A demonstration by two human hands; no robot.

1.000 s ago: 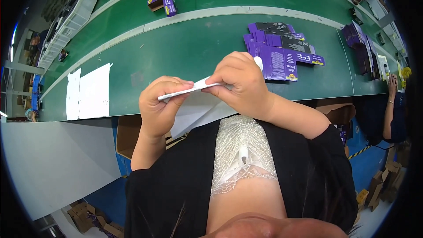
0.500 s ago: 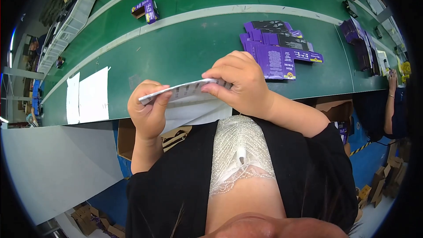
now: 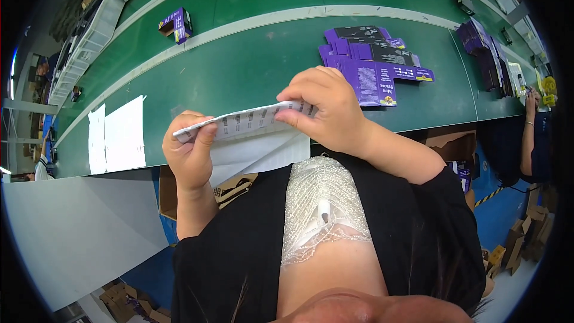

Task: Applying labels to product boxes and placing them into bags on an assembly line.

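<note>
While both forearms come up from the lower edge with elbows bent, the left hand point(image 3: 190, 152) is curled closed around the lower left end of a white label sheet point(image 3: 248, 121), thumb on top and fingers tucked under it. The right hand point(image 3: 326, 110) pinches the sheet's other end, fingers arched over the top edge and thumb below, so the sheet runs tilted from lower left up to the right between the two hands, held in the air just above the near edge of the green belt point(image 3: 251, 66). Right under it there's a bigger white sheet point(image 3: 257, 152) hanging over that edge. Below the hands, near the person's body, sits an open brown cardboard box point(image 3: 230, 188). Further out on the belt, just beyond the right hand, is a pile of flat purple cartons point(image 3: 373, 63). Off to the left lie two white papers point(image 3: 116, 134) side by side. Farther back, past the pale stripe, one folded-up purple box point(image 3: 176, 24) stands alone, and another stack of purple flats point(image 3: 484, 51) sits far right, near a co-worker's arm point(image 3: 529, 134).
</note>
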